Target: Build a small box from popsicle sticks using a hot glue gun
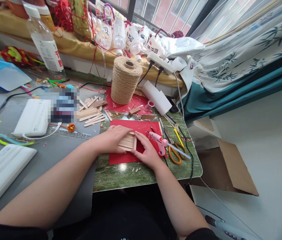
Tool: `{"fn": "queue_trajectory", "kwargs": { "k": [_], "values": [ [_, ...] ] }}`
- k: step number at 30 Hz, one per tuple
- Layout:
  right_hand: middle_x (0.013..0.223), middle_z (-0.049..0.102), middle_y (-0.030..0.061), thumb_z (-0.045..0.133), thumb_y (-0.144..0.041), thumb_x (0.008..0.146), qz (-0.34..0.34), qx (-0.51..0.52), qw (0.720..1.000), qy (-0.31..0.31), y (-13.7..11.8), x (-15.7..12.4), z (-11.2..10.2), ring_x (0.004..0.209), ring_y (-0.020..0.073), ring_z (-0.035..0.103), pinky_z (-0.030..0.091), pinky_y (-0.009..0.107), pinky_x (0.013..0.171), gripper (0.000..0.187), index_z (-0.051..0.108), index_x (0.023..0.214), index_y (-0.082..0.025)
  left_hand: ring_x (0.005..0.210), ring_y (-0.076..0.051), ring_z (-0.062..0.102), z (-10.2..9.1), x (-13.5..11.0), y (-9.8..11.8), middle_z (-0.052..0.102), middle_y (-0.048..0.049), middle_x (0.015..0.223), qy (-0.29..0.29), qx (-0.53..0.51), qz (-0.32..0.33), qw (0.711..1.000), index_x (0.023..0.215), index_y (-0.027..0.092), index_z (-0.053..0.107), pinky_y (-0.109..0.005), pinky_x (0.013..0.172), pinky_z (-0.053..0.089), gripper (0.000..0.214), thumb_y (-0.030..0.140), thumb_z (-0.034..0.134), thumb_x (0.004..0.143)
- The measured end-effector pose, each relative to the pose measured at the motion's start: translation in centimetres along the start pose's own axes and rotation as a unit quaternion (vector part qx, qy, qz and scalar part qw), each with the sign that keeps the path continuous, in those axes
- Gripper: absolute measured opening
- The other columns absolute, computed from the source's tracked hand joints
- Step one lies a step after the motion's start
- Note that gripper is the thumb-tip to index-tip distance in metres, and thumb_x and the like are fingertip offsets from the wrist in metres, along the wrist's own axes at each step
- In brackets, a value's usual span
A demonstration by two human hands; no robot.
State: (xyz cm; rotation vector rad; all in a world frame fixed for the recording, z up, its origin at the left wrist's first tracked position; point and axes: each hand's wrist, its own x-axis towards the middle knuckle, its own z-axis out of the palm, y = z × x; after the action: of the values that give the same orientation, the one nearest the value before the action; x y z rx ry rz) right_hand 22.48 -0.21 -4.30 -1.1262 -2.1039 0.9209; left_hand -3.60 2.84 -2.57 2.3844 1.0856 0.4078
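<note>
Between my two hands is a small shallow tray made of wooden craft sticks (pixel 127 142), with raised edges at the top and right. It rests on or just above a sheet of red paper (pixel 117 160); which of the two I cannot tell. My left hand (pixel 113 138) grips the tray's left side, thumb near the front edge and fingers across the back. On the right edge, my right hand (pixel 146 151) closes with fingers at the far corner and thumb at the near corner. The left part of the tray is hidden under my left hand.
Right of my hands lie a pink glue gun (pixel 159 139) and orange-handled scissors (pixel 177 154). Loose craft sticks (pixel 93 115) are piled behind left. A twine spool (pixel 125 80) stands at the back. White power banks (pixel 33 117) lie left; an open cardboard box (pixel 228 166) sits beyond the table's right edge.
</note>
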Motion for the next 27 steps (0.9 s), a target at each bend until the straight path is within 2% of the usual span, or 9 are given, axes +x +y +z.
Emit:
{"fn": "queue_trajectory", "kwargs": {
  "k": [5, 8, 12, 18, 23, 27],
  "values": [
    [0.167, 0.043, 0.0088, 0.081, -0.046, 0.089, 0.002, 0.039, 0.999, 0.024, 0.22, -0.35, -0.15, 0.156, 0.0308, 0.039, 0.032, 0.053, 0.129, 0.08, 0.046, 0.159, -0.033, 0.143, -0.035, 0.049, 0.03, 0.01, -0.1, 0.054, -0.0148, 0.155, 0.0, 0.0, -0.006, 1.0, 0.155, 0.023, 0.042, -0.049, 0.118, 0.033, 0.093, 0.048, 0.081, 0.075],
    [0.167, 0.044, 0.0091, 0.079, -0.045, 0.09, 0.006, 0.064, 0.997, 0.036, 0.41, -0.4, -0.13, 0.155, 0.0303, 0.041, 0.034, 0.052, 0.129, 0.076, 0.048, 0.158, -0.032, 0.142, -0.036, 0.049, 0.0, 0.03, -0.05, 0.054, -0.015, 0.155, -0.004, -0.001, -0.007, 1.0, 0.155, 0.023, 0.042, -0.049, 0.118, 0.034, 0.093, 0.047, 0.081, 0.075],
    [0.163, 0.049, 0.0092, 0.076, -0.041, 0.093, 0.01, 0.036, 0.999, 0.019, 0.35, -0.14, -0.14, 0.153, 0.0292, 0.044, 0.034, 0.05, 0.129, 0.069, 0.051, 0.156, -0.031, 0.144, -0.036, 0.048, -0.02, 0.0, 0.02, 0.054, -0.0146, 0.156, -0.006, -0.005, -0.013, 1.0, 0.157, 0.024, 0.04, -0.05, 0.118, 0.033, 0.094, 0.045, 0.08, 0.075],
    [0.163, 0.049, 0.0096, 0.077, -0.042, 0.092, 0.01, 0.019, 1.0, 0.01, 0.31, 0.0, -0.2, 0.153, 0.0303, 0.043, 0.032, 0.051, 0.13, 0.073, 0.048, 0.158, -0.031, 0.143, -0.036, 0.049, -0.02, -0.01, 0.05, 0.055, -0.0145, 0.154, -0.005, 0.002, -0.01, 1.0, 0.157, 0.023, 0.041, -0.05, 0.118, 0.034, 0.094, 0.045, 0.08, 0.074],
    [0.168, 0.042, 0.0094, 0.08, -0.043, 0.09, 0.012, 0.057, 0.998, 0.019, 0.22, -0.36, -0.16, 0.155, 0.0307, 0.041, 0.035, 0.051, 0.129, 0.082, 0.042, 0.161, -0.032, 0.144, -0.037, 0.048, 0.03, -0.02, 0.06, 0.053, -0.0145, 0.156, -0.005, 0.005, -0.004, 1.0, 0.158, 0.023, 0.039, -0.05, 0.118, 0.032, 0.094, 0.045, 0.079, 0.076],
    [0.167, 0.044, 0.0075, 0.081, -0.042, 0.088, 0.008, 0.026, 1.0, -0.004, -0.27, -0.37, -0.37, 0.156, 0.0316, 0.039, 0.03, 0.052, 0.13, 0.08, 0.045, 0.16, -0.034, 0.144, -0.036, 0.047, -0.01, -0.09, 0.04, 0.053, -0.0142, 0.156, -0.002, 0.002, 0.0, 1.0, 0.158, 0.023, 0.038, -0.049, 0.118, 0.032, 0.095, 0.046, 0.08, 0.076]
  ]
}}
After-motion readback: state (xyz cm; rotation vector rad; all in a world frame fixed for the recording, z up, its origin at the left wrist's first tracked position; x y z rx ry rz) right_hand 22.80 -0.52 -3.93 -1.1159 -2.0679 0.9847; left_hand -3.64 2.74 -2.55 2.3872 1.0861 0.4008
